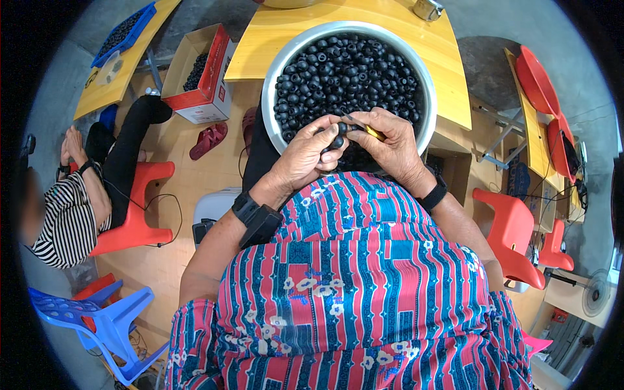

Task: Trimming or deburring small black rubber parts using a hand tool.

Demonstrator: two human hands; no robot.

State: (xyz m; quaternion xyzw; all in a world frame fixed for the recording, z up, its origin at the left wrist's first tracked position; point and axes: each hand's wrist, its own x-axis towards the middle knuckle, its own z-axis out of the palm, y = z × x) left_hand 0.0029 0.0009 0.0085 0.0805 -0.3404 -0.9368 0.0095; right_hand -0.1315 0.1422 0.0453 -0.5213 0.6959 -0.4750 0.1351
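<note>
You sit over a pale wooden floor (188, 195) with grey concrete (484, 62) beyond it. Ahead stands a yellow wooden table (448, 71); a second yellow table (110, 81) stands at your far left. A red stool (140, 208) is on your left, a blue plastic chair (97, 318) nearer you, and red chairs (517, 237) on your right. A small fan (598, 292) stands at the far right.

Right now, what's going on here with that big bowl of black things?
A seated person works over a large metal basin heaped with small black rings. The left hand pinches a few black rings, while the right hand holds a thin yellow-handled tool against them. Another person sits on a red stool to the left, beside a cardboard box.
</note>
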